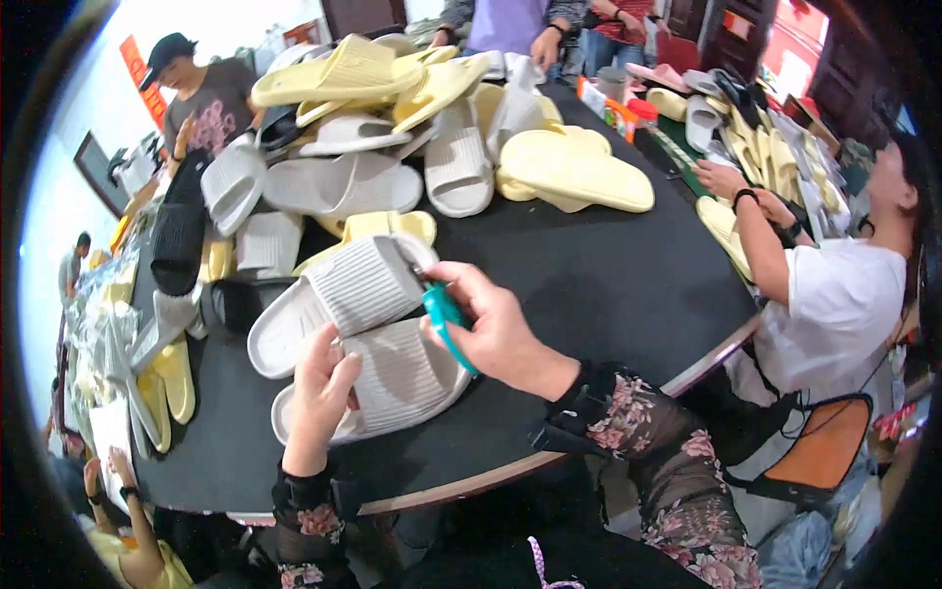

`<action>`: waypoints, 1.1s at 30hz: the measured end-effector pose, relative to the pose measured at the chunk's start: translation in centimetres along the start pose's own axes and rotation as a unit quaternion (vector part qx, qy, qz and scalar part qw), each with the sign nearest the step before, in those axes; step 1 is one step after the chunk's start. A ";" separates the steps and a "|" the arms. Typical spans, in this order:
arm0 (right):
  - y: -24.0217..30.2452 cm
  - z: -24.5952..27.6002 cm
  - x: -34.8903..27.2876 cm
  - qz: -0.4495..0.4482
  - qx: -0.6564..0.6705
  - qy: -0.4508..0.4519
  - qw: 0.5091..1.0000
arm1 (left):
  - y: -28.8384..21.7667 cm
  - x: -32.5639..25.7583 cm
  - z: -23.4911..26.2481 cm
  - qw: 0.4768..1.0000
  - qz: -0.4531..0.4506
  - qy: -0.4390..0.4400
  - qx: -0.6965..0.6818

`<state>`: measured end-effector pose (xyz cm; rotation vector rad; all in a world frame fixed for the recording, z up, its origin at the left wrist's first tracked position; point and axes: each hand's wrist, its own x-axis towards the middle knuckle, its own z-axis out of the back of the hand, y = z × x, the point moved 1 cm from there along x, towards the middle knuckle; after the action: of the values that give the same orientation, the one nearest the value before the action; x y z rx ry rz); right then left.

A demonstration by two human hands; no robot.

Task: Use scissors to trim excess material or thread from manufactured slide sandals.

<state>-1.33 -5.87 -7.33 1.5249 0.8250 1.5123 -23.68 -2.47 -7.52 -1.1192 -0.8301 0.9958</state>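
The left hand grips a pair of grey slippers low in the middle of the black surface, fingers curled over the lower one's strap. The two lie stacked, soles down, the upper one slanting toward the upper right and overlapping the lower. The right hand is closed around a teal tool, its tip touching the strap edge of the upper slipper; what kind of tool it is cannot be told. Both forearms wear dark flowered sleeves.

Behind the pair rises a heap of slippers, yellow and grey mixed, some upside down. A flat yellow pair lies at the heap's right edge. Black slippers sit at the left end, and more yellow ones hang off the left rim.

To the right, a person in a white shirt sits at the surface with both hands among yellow slippers. At the far left a person in a dark cap leans over the heap. Two more people stand at the far end, seen only from the waist.
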 end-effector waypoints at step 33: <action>-1.1 1.0 0.8 0.042 -0.049 -0.101 0.993 | -0.1 0.4 1.2 0.979 0.017 0.014 -0.204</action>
<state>-0.18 -4.77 -7.92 1.6242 0.5676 1.4087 -24.57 -1.76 -7.08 -1.4959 -1.0249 0.8548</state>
